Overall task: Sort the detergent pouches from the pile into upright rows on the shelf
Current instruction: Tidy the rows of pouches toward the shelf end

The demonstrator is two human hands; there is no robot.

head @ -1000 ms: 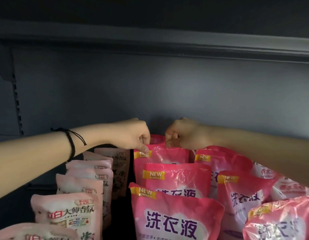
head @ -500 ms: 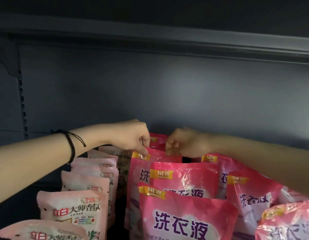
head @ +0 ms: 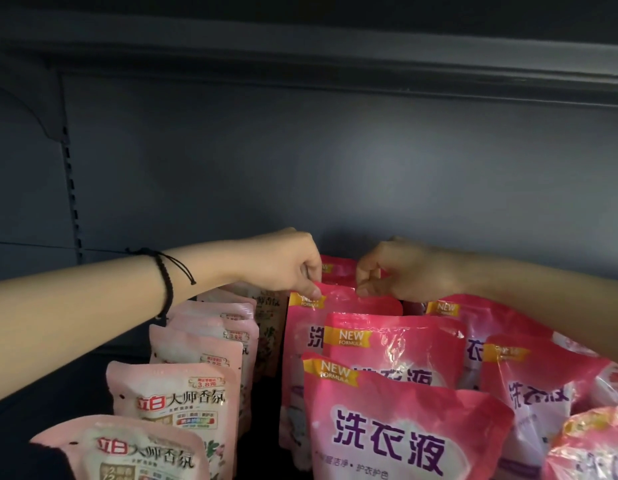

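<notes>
A bright pink detergent pouch [head: 342, 306] is held by its top edge at the back of the shelf [head: 335, 174], third from the front in its row. Its upper left corner is pinched by the left hand [head: 283, 263], fingers [head: 312, 291] closed on the seal beside the yellow "NEW" tag. Its top edge further right is pinched by the right hand [head: 401, 268], fingers [head: 364, 289] likewise clamped on the film. The pouch stands upright, just behind two more bright pink pouches [head: 397, 424] lined up toward the front. Another pink pouch top [head: 338, 270] is seen behind the held one, between the two hands. A row of pale pink pouches [head: 176, 396] stands upright to the left, separated by a dark gap. More bright pink pouches [head: 536, 375] lie tilted and piled at the right. A black cord bracelet [head: 164, 282] is worn on the left wrist.
</notes>
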